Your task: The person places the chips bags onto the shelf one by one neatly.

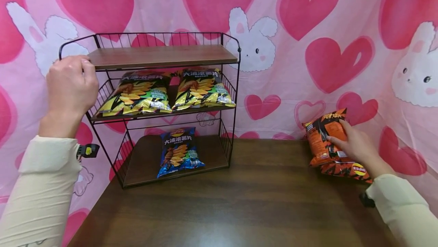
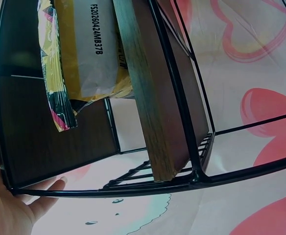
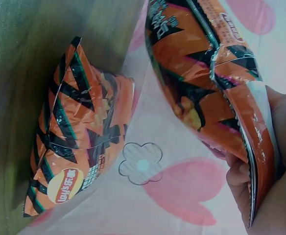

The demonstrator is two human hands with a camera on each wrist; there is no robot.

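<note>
My right hand (image 1: pixel 361 146) pinches the edge of an orange and black chip bag (image 1: pixel 319 135) at the table's right side. Below it lies a second orange chip bag (image 1: pixel 345 170); in the right wrist view a gap separates this lying bag (image 3: pixel 77 122) from the held bag (image 3: pixel 192 83). On the left, my left hand (image 1: pixel 72 83) grips the top front corner of a wire-framed shelf rack (image 1: pixel 164 55). The left wrist view shows the fingers of this hand (image 2: pixel 6 196) curled at the black wire frame (image 2: pixel 104 193).
Two yellow and black chip bags (image 1: pixel 140 93) (image 1: pixel 203 89) lie on the rack's middle shelf. A blue chip bag (image 1: pixel 179 152) rests on the bottom shelf. The brown wooden table (image 1: pixel 239 201) reaches back to a pink heart-patterned cloth (image 1: pixel 263 125).
</note>
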